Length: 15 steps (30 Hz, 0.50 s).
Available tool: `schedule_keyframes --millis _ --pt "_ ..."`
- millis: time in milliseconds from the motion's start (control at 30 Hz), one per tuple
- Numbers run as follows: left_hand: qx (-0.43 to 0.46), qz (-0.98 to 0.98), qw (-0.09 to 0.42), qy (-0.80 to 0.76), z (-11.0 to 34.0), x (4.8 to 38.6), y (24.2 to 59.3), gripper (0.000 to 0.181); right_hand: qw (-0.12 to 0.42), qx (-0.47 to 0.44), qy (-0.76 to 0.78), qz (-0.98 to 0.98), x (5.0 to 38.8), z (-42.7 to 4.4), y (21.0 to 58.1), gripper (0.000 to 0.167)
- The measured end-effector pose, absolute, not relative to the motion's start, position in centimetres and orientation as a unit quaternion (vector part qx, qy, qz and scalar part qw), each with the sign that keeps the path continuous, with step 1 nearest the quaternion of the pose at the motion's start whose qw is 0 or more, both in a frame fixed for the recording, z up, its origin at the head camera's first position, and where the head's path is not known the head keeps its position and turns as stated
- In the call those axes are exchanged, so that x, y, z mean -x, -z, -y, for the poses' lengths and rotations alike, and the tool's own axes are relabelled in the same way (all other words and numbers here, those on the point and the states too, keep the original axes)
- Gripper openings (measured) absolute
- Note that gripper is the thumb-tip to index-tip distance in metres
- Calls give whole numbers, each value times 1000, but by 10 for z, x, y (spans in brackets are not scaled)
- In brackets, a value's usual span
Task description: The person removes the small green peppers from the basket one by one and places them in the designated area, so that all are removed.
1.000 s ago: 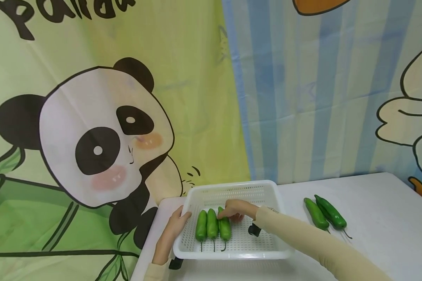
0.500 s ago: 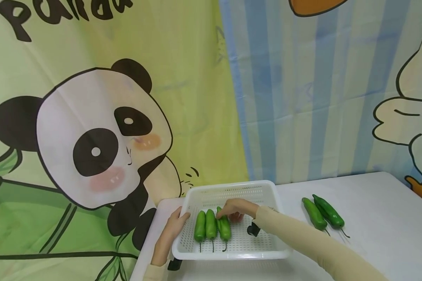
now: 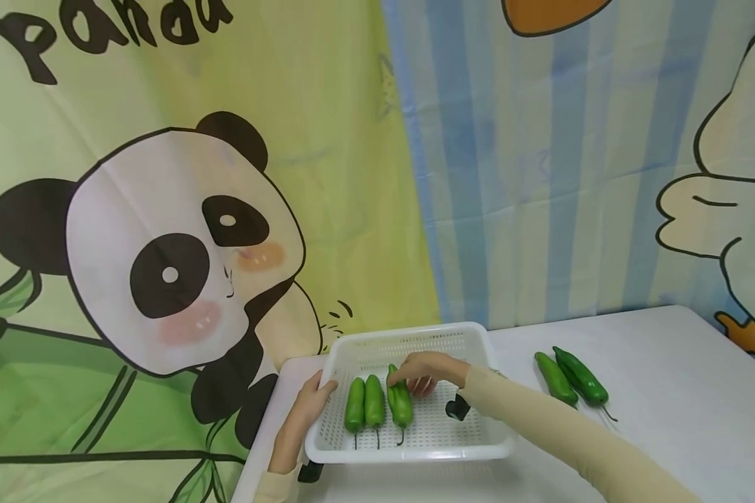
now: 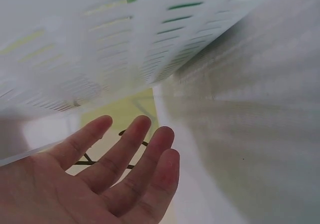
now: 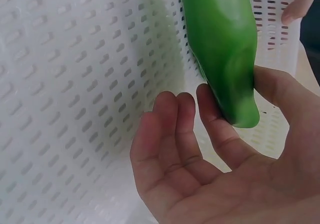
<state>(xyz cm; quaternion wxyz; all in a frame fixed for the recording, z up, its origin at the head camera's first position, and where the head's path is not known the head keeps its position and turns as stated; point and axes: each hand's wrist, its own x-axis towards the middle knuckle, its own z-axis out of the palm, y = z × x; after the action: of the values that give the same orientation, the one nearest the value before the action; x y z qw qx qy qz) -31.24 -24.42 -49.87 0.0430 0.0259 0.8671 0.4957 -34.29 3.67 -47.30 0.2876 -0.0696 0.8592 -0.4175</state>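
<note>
My right hand [image 3: 429, 370] reaches into a white perforated plastic basket [image 3: 409, 457]. Its thumb and index finger pinch the stemless tip of a green chili pepper [image 3: 400, 405], whose stem points toward me; the other fingers [image 5: 172, 134] hold nothing. To that pepper's left, two more green chili peppers, one in the middle [image 3: 374, 402] and one outermost [image 3: 355, 405], lie side by side in the basket. My left hand [image 3: 311, 405] holds the basket's left rim, thumb over the edge. In the left wrist view its four fingers [image 4: 135, 159] extend loosely outside the wall.
Two more green chili peppers, a lighter one [image 3: 556, 378] and a darker one [image 3: 581, 376], lie together on the white table [image 3: 654, 405] right of the basket. A cloth with a printed panda [image 3: 182, 244] hangs behind the table.
My right hand has shifted the pinched pepper slightly away from the middle one, widening the gap between them. My left hand stays on the rim. The head view has turned a little.
</note>
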Motion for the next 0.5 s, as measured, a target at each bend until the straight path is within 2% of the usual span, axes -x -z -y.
schedule_keyframes --millis 233,500 --pt "-29 -864 47 -500 245 314 503 48 288 78 437 -848 336 -51 461 36" --pt "-28 -864 43 -501 244 314 500 49 253 91 462 -845 320 -76 445 33"
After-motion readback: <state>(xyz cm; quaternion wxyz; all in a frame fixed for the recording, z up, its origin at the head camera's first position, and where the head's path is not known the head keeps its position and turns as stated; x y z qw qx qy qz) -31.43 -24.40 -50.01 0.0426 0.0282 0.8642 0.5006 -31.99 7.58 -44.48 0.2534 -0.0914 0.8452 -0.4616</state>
